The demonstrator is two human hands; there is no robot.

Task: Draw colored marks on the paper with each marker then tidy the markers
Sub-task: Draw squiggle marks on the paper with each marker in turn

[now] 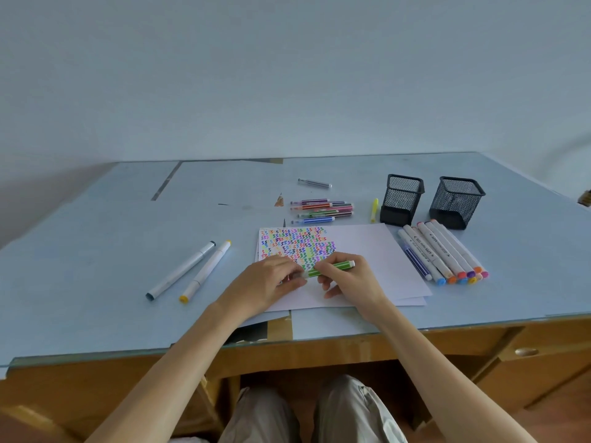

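A green marker [329,269] lies crosswise between both hands over the paper [367,251], near the lower edge of the block of coloured zigzag marks [295,246]. The right hand [347,278] pinches its striped barrel, fingers curled round it; the left hand [271,281] closes its fingertips on the clear end at the left, apparently the cap. This two-handed hold suits pulling the cap off or pushing it back on; which of the two cannot be told. The paper, a small stack of sheets, lies squarely before the person, so the marks fill its upper left while the right half remains blank. Behind it, a row of thin markers [321,211] lies side by side, with one grey pen [315,183] farther back and a yellow one [374,210] just beside the left of two black mesh cups [402,199], [456,202]. Both cups stand upright and apparently unfilled, probably waiting for the tidying step. Thick white markers [444,251] with coloured ends lie packed in a row at the paper's right edge; two more [192,270] lie well apart to the left. The surface [96,251] is a desk covered in pale blue sheeting under glass, with wooden drawers below. A plain pale wall [287,75] stands behind. The person's knees show beneath the edge.
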